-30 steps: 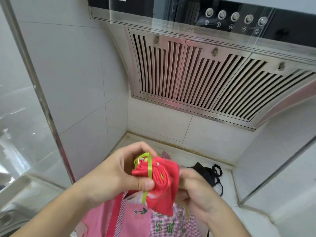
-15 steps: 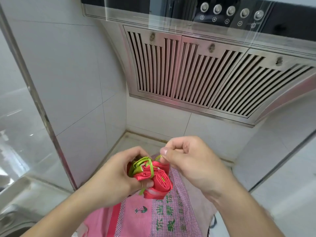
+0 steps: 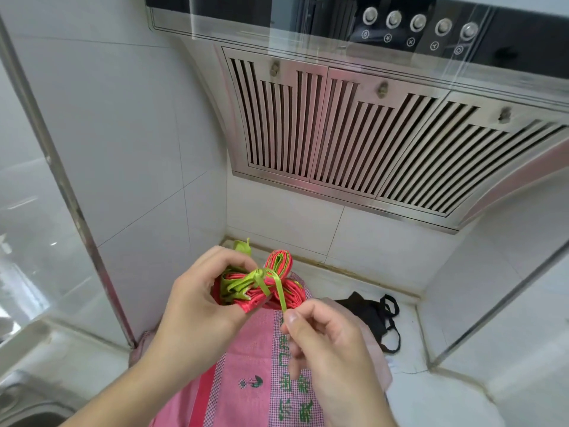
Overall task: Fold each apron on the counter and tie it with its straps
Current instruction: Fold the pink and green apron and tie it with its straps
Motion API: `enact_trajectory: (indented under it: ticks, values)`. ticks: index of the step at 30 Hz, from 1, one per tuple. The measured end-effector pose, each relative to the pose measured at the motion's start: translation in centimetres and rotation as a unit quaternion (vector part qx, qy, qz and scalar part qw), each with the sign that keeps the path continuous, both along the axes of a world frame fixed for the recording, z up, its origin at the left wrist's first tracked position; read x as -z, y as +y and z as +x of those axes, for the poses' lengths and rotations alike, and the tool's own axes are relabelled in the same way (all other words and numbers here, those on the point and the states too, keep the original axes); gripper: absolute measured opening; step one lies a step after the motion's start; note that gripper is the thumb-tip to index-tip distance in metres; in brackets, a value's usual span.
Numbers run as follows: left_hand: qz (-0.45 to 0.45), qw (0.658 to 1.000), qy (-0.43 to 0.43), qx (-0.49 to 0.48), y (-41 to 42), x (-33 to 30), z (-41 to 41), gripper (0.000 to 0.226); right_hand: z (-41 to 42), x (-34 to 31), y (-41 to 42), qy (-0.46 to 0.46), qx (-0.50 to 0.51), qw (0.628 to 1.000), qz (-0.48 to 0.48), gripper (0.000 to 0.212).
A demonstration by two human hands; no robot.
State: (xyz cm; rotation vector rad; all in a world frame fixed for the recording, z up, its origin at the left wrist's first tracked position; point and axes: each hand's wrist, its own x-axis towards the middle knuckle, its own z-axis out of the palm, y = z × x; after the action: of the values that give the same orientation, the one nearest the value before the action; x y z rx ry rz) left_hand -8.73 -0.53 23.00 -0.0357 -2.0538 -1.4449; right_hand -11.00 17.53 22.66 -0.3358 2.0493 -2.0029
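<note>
A red apron [image 3: 286, 295] is folded into a small bundle, with its green straps [image 3: 257, 277] wrapped and crossed over the middle. My left hand [image 3: 200, 300] grips the bundle's left end above the counter. My right hand [image 3: 320, 328] pinches one green strap end just below and right of the bundle, pulling it taut. A pink checked apron [image 3: 255, 383] with green embroidery lies flat on the counter under my hands. A black apron [image 3: 369, 312] lies crumpled with its straps loose at the back right.
A steel range hood [image 3: 338, 134] slopes overhead close behind the bundle. White tiled walls [image 3: 129, 155] close the corner on the left and back. A glass panel [image 3: 492, 303] stands at the right. A sink edge [image 3: 27, 405] shows at the bottom left.
My right hand came down from above the bundle to its lower right, drawing a green strap end with it. The straps now cross into a knot over the bundle.
</note>
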Motion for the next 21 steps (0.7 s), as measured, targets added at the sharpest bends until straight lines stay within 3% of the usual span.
enact_trajectory:
  ticks: [4, 8, 10, 13, 21]
  values:
    - [-0.14, 0.99, 0.032, 0.005, -0.1, 2.1, -0.1, 0.037, -0.4, 2.3, -0.2, -0.091, 0.021, 0.995, -0.036, 0.025]
    - [-0.267, 0.964, -0.007, 0.014, -0.3, 6.6, 0.2, 0.06, -1.2, 6.1, -0.6, -0.169, 0.037, 0.982, -0.081, 0.017]
    - [-0.305, 0.951, -0.021, 0.04, -0.3, 9.7, 0.2, 0.06, -1.9, 9.0, -0.8, -0.211, 0.04, 0.971, -0.104, 0.016]
    - [-0.31, 0.944, -0.078, 0.078, 0.1, 14.8, 0.0, 0.055, -3.6, 14.9, -0.9, -0.242, 0.06, 0.964, -0.094, 0.026]
    - [-0.256, 0.927, -0.251, 0.111, 2.2, 28.9, -1.9, 0.046, -8.4, 31.2, -0.4, -0.314, 0.062, 0.946, 0.04, 0.017]
